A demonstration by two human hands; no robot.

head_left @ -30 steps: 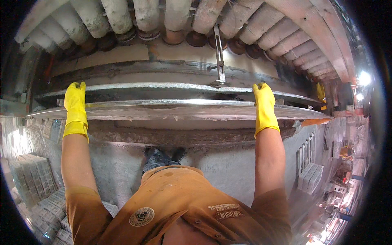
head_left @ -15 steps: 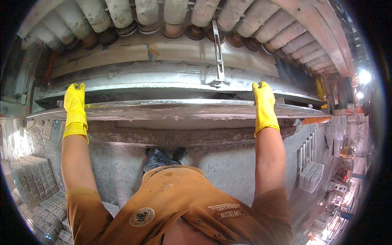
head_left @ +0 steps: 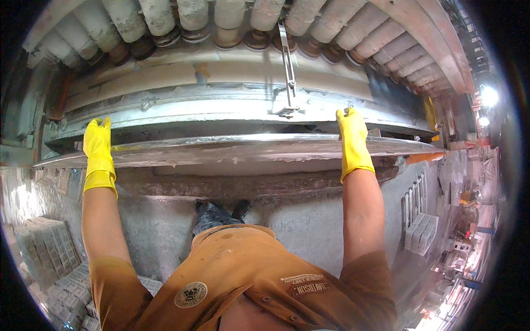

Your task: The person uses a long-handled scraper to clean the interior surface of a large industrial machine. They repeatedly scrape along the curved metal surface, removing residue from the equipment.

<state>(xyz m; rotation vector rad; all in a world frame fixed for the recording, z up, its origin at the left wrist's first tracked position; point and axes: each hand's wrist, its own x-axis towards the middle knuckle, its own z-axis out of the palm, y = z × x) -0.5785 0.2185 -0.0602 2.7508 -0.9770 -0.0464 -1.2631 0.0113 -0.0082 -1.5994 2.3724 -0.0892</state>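
Both my hands wear yellow rubber gloves and reach forward, wide apart, over a long thin metal-edged ledge (head_left: 237,140). Beyond it lies a long pale metal plate (head_left: 210,105) with a straight lower edge. My left hand (head_left: 98,144) is curled at the plate's left end, and my right hand (head_left: 353,138) is curled at its edge toward the right. The fingertips are partly hidden behind the gloves. A slotted metal bracket (head_left: 288,71) stands upright against the plate between my hands, nearer the right one. A dark gap runs between plate and ledge.
A row of thick grey rollers (head_left: 229,16) curves above the plate. On the floor to the left are stacked pale blocks (head_left: 44,243). At right stand another stack (head_left: 422,234) and a metal grate (head_left: 415,198). An orange piece (head_left: 425,158) sits under the ledge's right end.
The plate's lower edge has come slightly nearer to me and its face shows more brightly. Both my hands stay at its edge, nearly in place. The view has shifted slightly.
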